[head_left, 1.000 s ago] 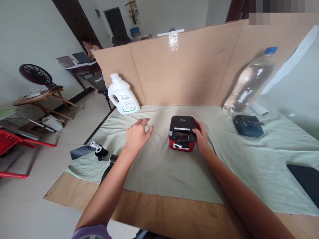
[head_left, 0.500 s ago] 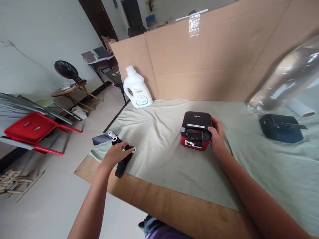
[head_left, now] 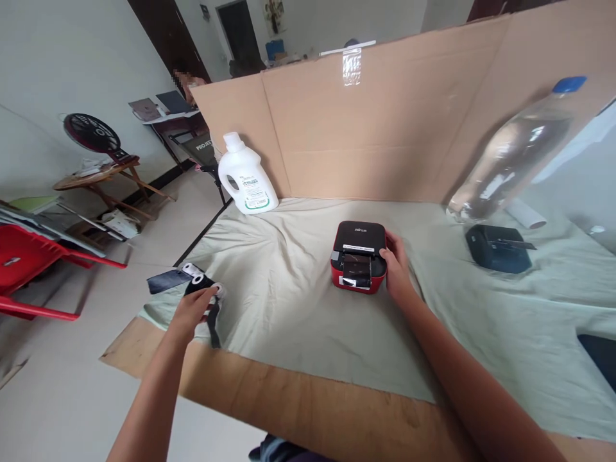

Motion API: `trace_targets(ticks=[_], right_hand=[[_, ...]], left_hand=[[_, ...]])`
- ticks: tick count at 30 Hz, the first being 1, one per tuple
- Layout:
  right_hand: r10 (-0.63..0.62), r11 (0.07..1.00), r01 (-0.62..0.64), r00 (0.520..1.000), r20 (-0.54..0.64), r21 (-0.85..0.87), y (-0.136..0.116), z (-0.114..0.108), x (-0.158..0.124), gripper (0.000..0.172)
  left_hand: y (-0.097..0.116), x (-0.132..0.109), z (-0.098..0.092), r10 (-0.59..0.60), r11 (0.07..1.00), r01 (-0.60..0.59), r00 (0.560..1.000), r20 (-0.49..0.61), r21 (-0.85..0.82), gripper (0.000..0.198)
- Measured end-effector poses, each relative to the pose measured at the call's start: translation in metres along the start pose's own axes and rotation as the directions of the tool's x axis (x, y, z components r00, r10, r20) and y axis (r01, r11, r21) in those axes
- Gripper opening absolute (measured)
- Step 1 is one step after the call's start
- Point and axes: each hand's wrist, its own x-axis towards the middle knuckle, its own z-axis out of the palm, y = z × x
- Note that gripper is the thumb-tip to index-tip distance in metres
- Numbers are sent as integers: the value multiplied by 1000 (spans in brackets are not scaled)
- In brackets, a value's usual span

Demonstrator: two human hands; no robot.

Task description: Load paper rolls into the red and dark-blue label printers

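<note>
A small red-and-black label printer (head_left: 359, 237) sits on the cloth in the middle, with a glossy dark strip (head_left: 357, 266) over its front. My right hand (head_left: 398, 264) is closed around the printer's right side, its thumb on the front corner. At the left front, my left hand (head_left: 192, 313) grips a dark paper roll (head_left: 220, 292) by its pale end. A loose dark strip (head_left: 213, 330) trails below these fingers onto the cloth. Just behind that hand lie another black roll (head_left: 198, 280) with a white core, a further roll (head_left: 189, 269) and a flat dark strip (head_left: 168, 281).
A white jug (head_left: 248, 176) stands at the back left against a cardboard wall (head_left: 366, 141). To the right are a large clear bottle (head_left: 513, 157) with a blue cap, a white tube (head_left: 526, 213) and a dark box-shaped device (head_left: 498, 248). The wooden table edge (head_left: 289, 385) runs along the front.
The view has swung to the right. In my left hand the roll has turned so its pale end faces up, and the strip hangs differently. My right hand stays on the printer.
</note>
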Motion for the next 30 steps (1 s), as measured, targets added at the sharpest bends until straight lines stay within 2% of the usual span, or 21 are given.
trace_targets(ticks=[4, 6, 8, 9, 11, 12, 13, 14, 15, 16, 17, 18, 19, 21, 23, 25, 27, 30], right_hand=[[-3, 1000, 4, 1000, 17, -21, -4, 0, -2, 46], [8, 1000, -8, 1000, 22, -23, -5, 0, -3, 46], [25, 1000, -25, 999, 21, -10, -5, 0, -3, 47], [36, 999, -36, 999, 20, 2, -5, 0, -3, 47], [55, 998, -56, 998, 16, 25, -5, 1, -3, 48], [62, 997, -63, 998, 14, 36, -5, 1, -4, 48], [67, 997, -67, 998, 13, 47, -6, 1, -4, 48], [67, 996, -68, 998, 13, 58, -7, 1, -4, 48], [63, 995, -64, 998, 13, 72, -7, 2, -4, 47], [57, 995, -58, 998, 15, 87, -8, 2, -5, 47], [50, 993, -51, 999, 21, 104, -8, 2, -5, 47], [42, 991, -46, 999, 30, 122, -7, 1, -5, 47], [35, 989, -40, 999, 40, 141, -5, 1, -5, 49], [25, 984, -36, 998, 65, 172, -1, -2, -5, 51], [26, 983, -40, 996, 83, 182, 3, -4, -4, 54], [39, 984, -55, 995, 95, 168, 4, -6, -3, 55], [56, 989, -67, 995, 88, 131, 0, -7, -2, 55], [64, 997, -67, 996, 55, 47, -12, -5, 2, 53]], left_hand=[[-8, 0, -4, 27, 999, -26, 999, -44, 30, 51], [-9, -4, -9, 65, 990, -56, 996, -65, 125, 52], [-4, -14, -12, 190, 947, -138, 968, -161, 291, 47], [1, -21, -11, 304, 906, -202, 922, -239, 372, 43], [22, -39, 0, 538, 814, -355, 759, -367, 459, 38], [37, -47, 12, 609, 783, -447, 694, -384, 433, 37], [54, -55, 28, 640, 766, -533, 685, -348, 359, 36], [73, -63, 48, 646, 763, -605, 723, -243, 229, 36], [93, -69, 71, 654, 756, -651, 750, -99, 68, 37], [113, -73, 96, 649, 760, -646, 757, 75, -69, 40], [132, -76, 121, 610, 793, -582, 756, 238, -183, 44], [148, -78, 144, 548, 836, -476, 732, 404, -272, 49], [160, -79, 165, 473, 881, -352, 691, 547, -317, 53], [175, -77, 194, 369, 923, -145, 589, 719, -355, 59], [176, -73, 208, 341, 924, -33, 522, 782, -381, 61], [170, -68, 212, 349, 914, 12, 490, 799, -407, 63], [164, -65, 212, 358, 907, 24, 480, 801, -420, 63], [160, -62, 212, 373, 903, 0, 495, 785, -429, 64]])
